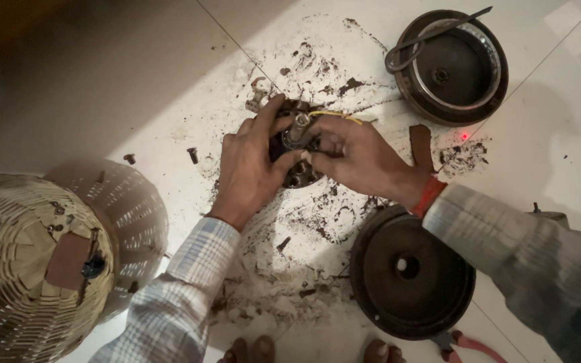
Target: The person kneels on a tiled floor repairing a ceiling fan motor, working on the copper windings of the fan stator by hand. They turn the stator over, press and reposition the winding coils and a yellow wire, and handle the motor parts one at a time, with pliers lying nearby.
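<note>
On the white tiled floor [136, 87], smeared with dark grease and crumbs, both hands work on a small round motor core [295, 151] with a metal shaft [298, 128] standing up from its middle. The left hand [250, 165] wraps the core's left side, its fingers [269, 114] curled around the edge and grasping it. The right hand [358, 156] comes in from the right, its fingertips pinched closed against the core just beside the shaft; a thin yellow wire [334, 115] runs from the shaft over this hand. A red band [429, 195] sits at the right wrist.

Near the person, just right of the hands, lies a dark round cover [408, 275] with a centre hole. Farther off at the upper right rests a second round housing [453, 67], a bent metal tool [432, 35] lying across its rim. A woven basket [31, 269] stands at the lower left. Two loose screws [161, 156] lie on the floor left of the hands. Red-handled pliers [469, 344] show at the bottom edge.
</note>
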